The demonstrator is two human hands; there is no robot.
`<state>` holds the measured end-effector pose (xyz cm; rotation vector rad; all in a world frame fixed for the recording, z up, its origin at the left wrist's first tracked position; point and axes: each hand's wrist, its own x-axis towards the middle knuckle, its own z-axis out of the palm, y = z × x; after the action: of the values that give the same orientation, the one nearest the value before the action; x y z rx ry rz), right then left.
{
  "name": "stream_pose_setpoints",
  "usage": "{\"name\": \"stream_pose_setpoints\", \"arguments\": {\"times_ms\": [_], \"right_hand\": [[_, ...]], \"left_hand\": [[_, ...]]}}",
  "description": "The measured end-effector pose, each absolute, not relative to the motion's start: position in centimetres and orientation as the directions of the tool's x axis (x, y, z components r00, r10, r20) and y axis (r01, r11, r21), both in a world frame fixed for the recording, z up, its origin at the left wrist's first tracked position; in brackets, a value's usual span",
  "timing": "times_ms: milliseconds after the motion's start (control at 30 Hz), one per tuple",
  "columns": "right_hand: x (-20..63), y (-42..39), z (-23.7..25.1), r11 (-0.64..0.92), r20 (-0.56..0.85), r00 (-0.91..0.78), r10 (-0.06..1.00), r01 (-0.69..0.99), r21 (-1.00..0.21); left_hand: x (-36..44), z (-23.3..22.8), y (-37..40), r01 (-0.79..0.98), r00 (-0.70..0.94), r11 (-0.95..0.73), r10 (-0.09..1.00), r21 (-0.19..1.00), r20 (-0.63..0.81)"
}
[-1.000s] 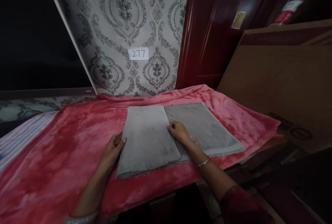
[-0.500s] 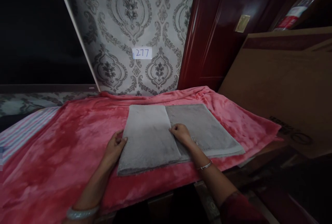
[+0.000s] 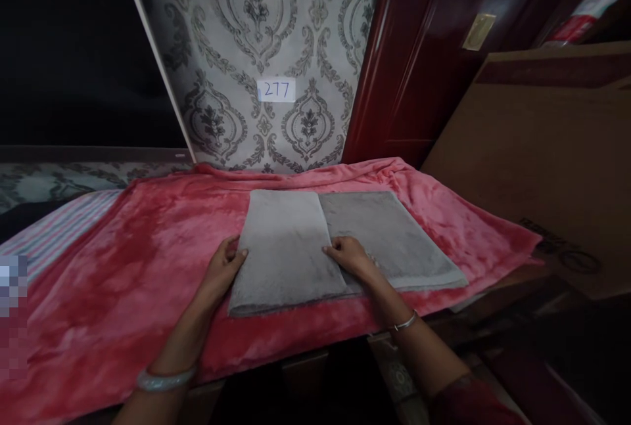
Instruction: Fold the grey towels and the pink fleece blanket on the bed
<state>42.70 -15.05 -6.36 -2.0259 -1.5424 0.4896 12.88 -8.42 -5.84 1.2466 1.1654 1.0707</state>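
Observation:
A grey towel [image 3: 290, 251] lies partly folded on a pink blanket, its left portion doubled over onto the wider layer on the right. My right hand [image 3: 348, 255] is closed in a pinch on the free edge of the folded flap, near the towel's middle. At the left folded edge my left hand [image 3: 227, 266] is curled, thumb on top and fingers around the edge, gripping the towel there. The fingertips of both hands are partly hidden by the cloth.
The pink blanket [image 3: 172, 241] covers the table. A dark screen [image 3: 89, 50] stands at the left, with striped cloth [image 3: 69, 224] below it. A large cardboard box [image 3: 547, 149] rises on the right, a bottle [image 3: 586, 18] behind it. A paper marked 277 [image 3: 277, 89] is on the wall.
The view has tilted and shifted slightly. Both hands stay at the same edges of the towel, which keeps its fold.

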Motion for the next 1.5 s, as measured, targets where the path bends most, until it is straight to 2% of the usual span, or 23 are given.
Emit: {"name": "stream_pose_setpoints", "arguments": {"times_ms": [233,533,733,933,1033,1233,1333,1400,1500], "right_hand": [[42.6,-15.6,-6.0,-0.198,0.041,0.282,0.959,0.763,-0.615],[42.6,-18.5,-6.1,-0.186,-0.039,0.204,0.978,0.775,-0.604],[42.4,-19.0,-6.6,-0.209,-0.004,0.247,0.969,0.813,-0.543],[42.1,-19.9,-6.2,-0.249,0.020,0.292,0.956,0.847,-0.471],[41.7,-20.3,-6.0,-0.256,-0.004,0.285,0.959,0.855,-0.450],[41.0,-20.2,-6.5,-0.207,0.087,0.308,0.947,0.796,-0.569],[41.1,-20.4,-6.8,-0.195,0.072,0.305,0.950,0.754,-0.627],[41.5,-20.5,-6.6,-0.196,0.047,0.279,0.959,0.776,-0.599],[42.3,-20.3,-5.5,-0.220,0.010,0.255,0.967,0.854,-0.472]], "left_hand": [[12.9,-6.6,-8.0,0.110,0.070,-0.040,0.997,0.993,0.032],[12.0,-4.9,-11.7,-0.003,0.202,0.124,0.972,0.992,-0.121],[12.2,-6.5,-11.8,0.043,0.109,0.004,0.994,0.999,-0.009],[11.2,-5.1,-12.8,0.053,0.251,0.108,0.961,0.993,-0.118],[10.9,-5.3,-13.2,0.059,0.267,0.094,0.958,0.994,-0.106],[11.2,-6.8,-12.8,0.141,0.198,-0.064,0.980,0.988,0.035],[11.3,-6.8,-12.8,0.124,0.210,-0.043,0.978,0.991,0.016],[11.1,-6.5,-12.9,0.121,0.224,0.002,0.974,0.993,-0.029],[10.3,-6.2,-12.8,0.205,0.232,0.010,0.971,0.979,-0.059]]}}
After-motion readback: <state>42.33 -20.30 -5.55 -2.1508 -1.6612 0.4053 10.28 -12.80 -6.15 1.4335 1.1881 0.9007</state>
